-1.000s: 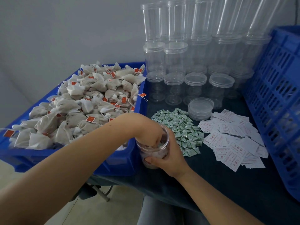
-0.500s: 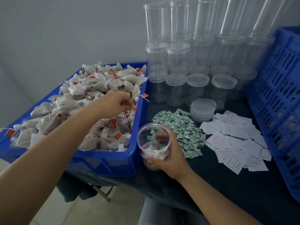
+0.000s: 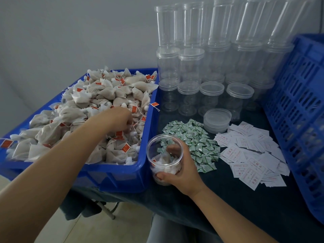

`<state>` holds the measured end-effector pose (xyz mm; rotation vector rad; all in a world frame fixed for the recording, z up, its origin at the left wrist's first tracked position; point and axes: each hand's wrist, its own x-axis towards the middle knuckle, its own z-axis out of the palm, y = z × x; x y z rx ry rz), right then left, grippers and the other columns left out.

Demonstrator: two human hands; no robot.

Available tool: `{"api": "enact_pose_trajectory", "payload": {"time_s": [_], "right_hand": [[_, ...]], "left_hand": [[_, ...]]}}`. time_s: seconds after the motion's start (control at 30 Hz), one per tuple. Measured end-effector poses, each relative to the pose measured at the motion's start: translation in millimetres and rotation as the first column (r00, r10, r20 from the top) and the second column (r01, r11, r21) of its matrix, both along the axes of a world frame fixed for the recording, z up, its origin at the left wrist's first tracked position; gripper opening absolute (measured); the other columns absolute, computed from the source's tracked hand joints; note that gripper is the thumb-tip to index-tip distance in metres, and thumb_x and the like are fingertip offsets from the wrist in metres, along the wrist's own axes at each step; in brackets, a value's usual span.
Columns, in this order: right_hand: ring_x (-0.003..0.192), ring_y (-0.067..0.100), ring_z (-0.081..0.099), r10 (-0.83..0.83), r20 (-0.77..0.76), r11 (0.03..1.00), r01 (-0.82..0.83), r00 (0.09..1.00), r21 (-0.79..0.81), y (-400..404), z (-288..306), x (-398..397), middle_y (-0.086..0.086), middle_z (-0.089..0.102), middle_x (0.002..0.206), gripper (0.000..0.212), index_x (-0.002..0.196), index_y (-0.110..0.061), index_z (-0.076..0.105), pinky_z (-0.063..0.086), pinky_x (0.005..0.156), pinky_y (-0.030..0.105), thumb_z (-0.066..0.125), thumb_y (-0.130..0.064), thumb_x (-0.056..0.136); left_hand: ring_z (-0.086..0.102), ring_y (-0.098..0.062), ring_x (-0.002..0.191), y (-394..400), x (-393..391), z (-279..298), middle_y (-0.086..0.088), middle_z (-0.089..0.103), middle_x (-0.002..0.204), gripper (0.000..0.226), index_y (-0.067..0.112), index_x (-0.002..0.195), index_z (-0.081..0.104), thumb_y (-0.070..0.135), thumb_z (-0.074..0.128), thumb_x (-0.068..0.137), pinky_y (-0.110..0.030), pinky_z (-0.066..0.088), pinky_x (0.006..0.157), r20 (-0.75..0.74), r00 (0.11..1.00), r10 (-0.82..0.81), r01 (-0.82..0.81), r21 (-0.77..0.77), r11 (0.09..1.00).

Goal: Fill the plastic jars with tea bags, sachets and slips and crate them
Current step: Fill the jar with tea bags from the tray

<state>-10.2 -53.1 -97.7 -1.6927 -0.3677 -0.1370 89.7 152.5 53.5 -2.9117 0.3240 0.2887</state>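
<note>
My right hand (image 3: pixel 182 171) grips an open clear plastic jar (image 3: pixel 164 158) standing on the dark table beside the blue tray (image 3: pixel 122 176); a few tea bags lie in its bottom. My left hand (image 3: pixel 121 119) reaches into the tray and its curled fingers pinch at the heaped white tea bags (image 3: pixel 87 116) with red tags. Whether a bag is held I cannot tell. A pile of green-and-white sachets (image 3: pixel 192 142) lies right of the jar. White printed slips (image 3: pixel 252 155) are spread further right.
Stacks of empty clear jars (image 3: pixel 210 71), some lidded, stand at the back against the wall. Loose lids (image 3: pixel 217 120) sit behind the sachets. A blue slotted crate (image 3: pixel 301 120) stands along the right edge. The table's front edge runs just below the tray.
My left hand left the jar, moved left into the tray, and now digs among the tea bags. My right hand keeps hold of the jar.
</note>
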Motion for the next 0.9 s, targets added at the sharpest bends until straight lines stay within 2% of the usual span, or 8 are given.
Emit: {"api": "enact_pose_trajectory", "payload": {"time_s": [0.03,0.2,0.3,0.47,0.53,0.7,0.8,0.9], "right_hand": [[0.122,0.002,0.054,-0.002,0.0,1.0,0.002,1.0,-0.001,0,0,0,-0.031,0.052,0.121,0.092,0.127,-0.072,0.035,0.047,0.092,0.013,0.087,-0.053,0.054],[0.121,0.001,0.053,-0.003,-0.004,1.0,0.003,1.0,0.002,1,1,-1,-0.032,0.052,0.119,0.09,0.125,-0.073,0.035,0.046,0.091,0.011,0.087,-0.053,0.054],[0.121,0.0,0.053,-0.005,-0.006,1.0,0.005,1.0,0.003,1,2,-1,-0.033,0.052,0.119,0.09,0.125,-0.073,0.035,0.046,0.09,0.011,0.087,-0.052,0.054],[0.121,0.0,0.054,-0.007,-0.002,1.0,0.007,1.0,0.001,0,1,-1,-0.033,0.052,0.119,0.091,0.126,-0.073,0.035,0.046,0.091,0.011,0.086,-0.051,0.054],[0.121,0.0,0.053,-0.006,-0.004,1.0,0.006,1.0,-0.002,0,1,0,-0.033,0.052,0.119,0.092,0.126,-0.073,0.034,0.046,0.091,0.011,0.086,-0.052,0.054],[0.121,0.0,0.053,-0.005,-0.012,1.0,0.005,1.0,0.001,0,0,0,-0.033,0.052,0.119,0.092,0.126,-0.073,0.034,0.047,0.09,0.011,0.087,-0.052,0.053],[0.121,0.0,0.053,-0.003,-0.011,1.0,0.003,1.0,-0.002,0,0,0,-0.033,0.052,0.119,0.092,0.126,-0.073,0.034,0.047,0.091,0.012,0.087,-0.052,0.053],[0.119,-0.002,0.054,-0.004,-0.003,1.0,0.004,1.0,0.0,0,0,0,-0.034,0.052,0.117,0.09,0.124,-0.074,0.035,0.046,0.09,0.01,0.086,-0.051,0.054]], "left_hand": [[0.055,-0.015,0.079,-1,-1,0,0.0,0.063,0.091,0.016,0.014,0.101,0.069,0.021,0.058,0.091,-0.023,0.038,0.063,0.006,1.0,0.0,-0.001,0.025,1.0],[0.06,-0.019,0.089,-6,-4,2,-0.004,0.064,0.099,0.018,0.012,0.104,0.067,0.019,0.062,0.088,-0.026,0.045,0.071,0.044,0.998,0.035,-0.04,0.104,0.994],[0.057,-0.019,0.087,-4,-4,8,-0.006,0.064,0.101,0.018,0.011,0.104,0.066,0.019,0.061,0.089,-0.026,0.044,0.071,0.069,0.996,0.06,-0.065,0.076,0.995],[0.051,-0.018,0.078,2,-10,19,-0.002,0.056,0.084,0.009,0.012,0.089,0.062,0.018,0.067,0.085,-0.027,0.038,0.066,0.14,0.987,0.085,-0.086,0.0,0.996],[0.051,-0.017,0.077,5,-13,22,-0.002,0.054,0.083,0.009,0.011,0.091,0.061,0.017,0.065,0.086,-0.027,0.037,0.066,0.199,0.978,0.066,-0.062,-0.026,0.998],[0.051,-0.018,0.081,5,-21,37,-0.003,0.055,0.09,0.01,0.018,0.091,0.053,0.026,0.059,0.091,-0.029,0.037,0.069,0.349,0.936,0.042,0.017,-0.165,0.986],[0.051,-0.01,0.066,4,-27,47,0.002,0.054,0.086,0.013,0.019,0.087,0.051,0.026,0.061,0.09,-0.027,0.038,0.063,0.375,0.927,0.023,0.104,-0.314,0.944],[0.054,-0.002,0.068,0,-37,57,0.007,0.057,0.083,0.013,0.023,0.082,0.053,0.025,0.065,0.087,-0.02,0.041,0.062,0.386,0.923,0.008,0.174,-0.435,0.884]]}}
